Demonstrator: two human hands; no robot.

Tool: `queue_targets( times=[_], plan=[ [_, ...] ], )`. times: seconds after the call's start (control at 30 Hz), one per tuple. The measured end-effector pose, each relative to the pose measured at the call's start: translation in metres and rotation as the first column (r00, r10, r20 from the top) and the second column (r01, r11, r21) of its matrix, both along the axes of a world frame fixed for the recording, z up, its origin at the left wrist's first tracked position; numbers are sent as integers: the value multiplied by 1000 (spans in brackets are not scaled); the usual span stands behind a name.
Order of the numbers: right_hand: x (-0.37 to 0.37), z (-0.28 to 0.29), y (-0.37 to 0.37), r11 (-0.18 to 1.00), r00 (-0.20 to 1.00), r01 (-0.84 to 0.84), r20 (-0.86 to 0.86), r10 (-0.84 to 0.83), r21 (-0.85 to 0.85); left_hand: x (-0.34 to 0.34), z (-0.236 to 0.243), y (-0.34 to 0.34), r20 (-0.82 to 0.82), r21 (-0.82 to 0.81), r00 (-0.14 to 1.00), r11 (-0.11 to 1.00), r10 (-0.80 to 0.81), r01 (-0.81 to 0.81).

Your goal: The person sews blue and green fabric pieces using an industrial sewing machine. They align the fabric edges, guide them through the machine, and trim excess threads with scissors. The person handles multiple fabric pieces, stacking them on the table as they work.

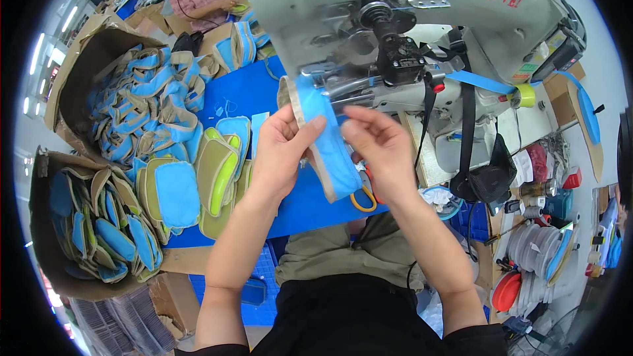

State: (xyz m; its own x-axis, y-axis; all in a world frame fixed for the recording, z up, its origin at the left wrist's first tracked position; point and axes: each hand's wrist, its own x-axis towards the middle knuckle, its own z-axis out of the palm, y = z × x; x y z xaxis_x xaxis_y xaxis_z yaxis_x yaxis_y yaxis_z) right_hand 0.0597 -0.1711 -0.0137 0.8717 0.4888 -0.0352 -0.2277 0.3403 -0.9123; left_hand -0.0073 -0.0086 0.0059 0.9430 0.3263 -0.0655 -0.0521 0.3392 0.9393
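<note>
Head view: left hand [280,151] and right hand [376,142] raised side by side under sewing machine [395,20], fingers of both pinched on blue fabric piece [326,145] with beige edge, held upright between them. Below, blue table [237,99]; at left, cardboard boxes [66,86] full of similar pieces.

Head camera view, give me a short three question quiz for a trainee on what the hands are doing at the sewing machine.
1. True or false: both hands hold the blue fabric piece at the sewing machine.
2. Which hand grips the piece's tan-edged side: left or right?
3. What lies on the blue table under the right hand? A. orange-handled scissors B. a hammer C. a ruler

Key: 1 true; 2 left; 3 A.
</note>
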Motion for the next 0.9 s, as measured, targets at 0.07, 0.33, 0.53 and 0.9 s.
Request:
queue_targets(
  times=[0.07,0.33,0.53,0.9],
  plan=[
    [-3,-2,10,995,996,-85,-6,85,51,-2,-1,-3,2,13,1000,1000,18,-18],
    [-17,-2,12,973,984,-146,-75,161,179,-14,0,-9,29,74,998,996,56,-58],
    [-20,-3,11,967,983,-138,-88,160,214,-17,2,-14,22,73,996,994,82,-84],
    [-16,3,15,987,983,-113,-132,127,112,-17,7,-7,24,87,997,994,68,-70]
  ],
)
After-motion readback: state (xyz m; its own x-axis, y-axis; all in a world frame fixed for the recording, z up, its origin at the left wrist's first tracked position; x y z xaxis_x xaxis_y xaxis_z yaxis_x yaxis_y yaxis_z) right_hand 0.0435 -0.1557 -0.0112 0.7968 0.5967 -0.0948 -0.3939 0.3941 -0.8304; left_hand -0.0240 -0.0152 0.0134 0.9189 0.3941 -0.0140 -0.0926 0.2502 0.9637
